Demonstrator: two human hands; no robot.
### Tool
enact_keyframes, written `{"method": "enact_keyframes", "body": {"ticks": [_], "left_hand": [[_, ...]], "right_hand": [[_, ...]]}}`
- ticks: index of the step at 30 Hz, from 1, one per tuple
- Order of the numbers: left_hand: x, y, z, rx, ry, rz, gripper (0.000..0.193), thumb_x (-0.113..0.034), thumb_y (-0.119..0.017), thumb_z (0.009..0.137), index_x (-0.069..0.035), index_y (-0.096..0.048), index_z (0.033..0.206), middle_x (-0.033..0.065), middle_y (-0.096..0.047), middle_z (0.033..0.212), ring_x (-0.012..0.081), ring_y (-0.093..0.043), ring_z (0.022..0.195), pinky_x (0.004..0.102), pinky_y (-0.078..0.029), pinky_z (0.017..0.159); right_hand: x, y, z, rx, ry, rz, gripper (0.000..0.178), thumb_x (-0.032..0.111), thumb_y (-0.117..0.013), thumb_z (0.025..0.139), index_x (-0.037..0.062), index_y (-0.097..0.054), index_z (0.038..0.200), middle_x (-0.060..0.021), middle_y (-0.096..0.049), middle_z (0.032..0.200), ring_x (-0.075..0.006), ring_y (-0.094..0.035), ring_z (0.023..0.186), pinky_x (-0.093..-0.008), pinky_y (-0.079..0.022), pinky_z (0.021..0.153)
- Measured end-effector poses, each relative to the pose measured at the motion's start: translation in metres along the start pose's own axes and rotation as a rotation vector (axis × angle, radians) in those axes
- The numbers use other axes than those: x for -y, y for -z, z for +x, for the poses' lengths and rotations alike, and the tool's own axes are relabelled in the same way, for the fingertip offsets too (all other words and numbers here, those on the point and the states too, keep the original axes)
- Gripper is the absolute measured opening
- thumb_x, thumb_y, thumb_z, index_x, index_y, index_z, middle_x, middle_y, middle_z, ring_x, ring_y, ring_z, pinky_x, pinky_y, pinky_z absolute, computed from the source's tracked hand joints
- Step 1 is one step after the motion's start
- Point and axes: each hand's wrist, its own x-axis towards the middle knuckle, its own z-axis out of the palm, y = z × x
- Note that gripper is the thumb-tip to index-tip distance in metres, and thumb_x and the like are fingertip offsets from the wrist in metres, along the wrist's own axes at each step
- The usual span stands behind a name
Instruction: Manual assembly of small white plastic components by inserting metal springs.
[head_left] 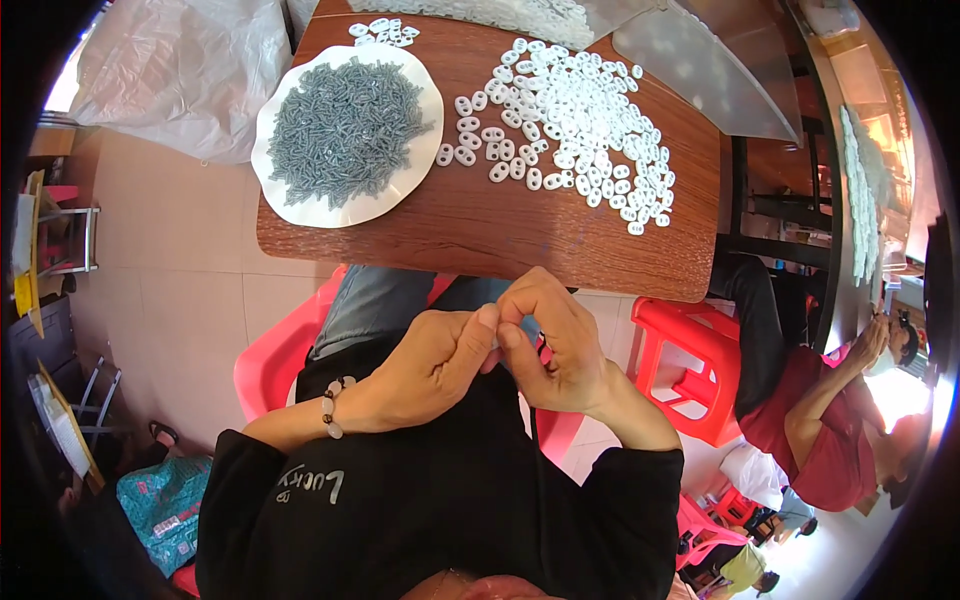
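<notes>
Head view: both hands are up just off the table's near edge, over the lap (372,300), meeting fingertip to fingertip. Left hand (435,365): thumb pressed on a bent index finger, the rest curled in. Right hand (555,345): thumb and index pinched, making a loop, tips against the left's. Looks like a small pale piece (495,343) is gripped between them, but fingers cover most of it; can't confirm what it is.

Stock on the table (480,232): grey rods (345,130) heaped on a white wavy-rimmed plate (432,115) at the left edge. White two-hole ovals (585,105) loose over the right half, stragglers toward the near right corner and beside the plate. Smaller cluster of ovals (385,33) at the far left corner.

My read: mid-step, fine two-handed fingertip work, neither hand picking from the table. Next move calls for steady, aligned pinches and light force; a slip likely drops it in the lap.
</notes>
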Motion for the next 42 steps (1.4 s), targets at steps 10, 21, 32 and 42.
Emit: {"method": "enact_keyframes", "body": {"ticks": [10, 21, 32, 42], "left_hand": [[-0.004, -0.003, 0.004, -0.096, -0.164, 0.171, 0.043, -0.024, -0.037, 0.104, 0.002, -0.049, 0.072, 0.0102, -0.046, 0.060, 0.0225, -0.041, 0.052, 0.0345, -0.036, 0.052], [-0.041, 0.059, 0.016, -0.383, -0.309, 0.429, 0.039, -0.021, -0.039, 0.102, -0.001, -0.054, 0.073, 0.0091, -0.051, 0.062, 0.0177, -0.050, 0.055, 0.0316, -0.040, 0.053], [-0.074, 0.219, 0.153, -0.454, -0.308, 0.766, 0.025, -0.020, -0.065, 0.092, 0.003, -0.067, 0.101, -0.0017, -0.063, 0.080, 0.0037, -0.053, 0.071, 0.0216, -0.043, 0.060], [-0.062, 0.245, 0.181, -0.393, -0.212, 0.667, 0.026, -0.013, -0.069, 0.088, 0.005, -0.065, 0.105, -0.0017, -0.063, 0.078, 0.0024, -0.054, 0.067, 0.0186, -0.043, 0.057]], "right_hand": [[0.004, 0.004, -0.004, 0.123, -0.448, 0.370, 0.009, 0.011, -0.049, 0.097, 0.0028, -0.047, 0.093, 0.0042, -0.046, 0.080, -0.0007, -0.036, 0.065, -0.0176, -0.030, 0.055], [-0.011, 0.014, 0.005, -0.006, -0.324, 0.272, 0.005, 0.005, -0.051, 0.094, 0.0009, -0.050, 0.091, -0.0042, -0.051, 0.084, -0.0089, -0.048, 0.074, -0.0223, -0.041, 0.067], [-0.030, 0.000, 0.094, 0.020, 0.211, -0.544, 0.046, 0.000, -0.069, 0.068, 0.0102, -0.061, 0.112, -0.0066, -0.057, 0.103, -0.0285, -0.052, 0.094, -0.0393, -0.044, 0.081], [-0.061, -0.042, 0.109, 0.171, 0.389, -0.641, 0.027, 0.012, -0.062, 0.071, 0.0087, -0.064, 0.098, -0.0016, -0.056, 0.103, -0.0222, -0.049, 0.098, -0.0386, -0.040, 0.084]]}}
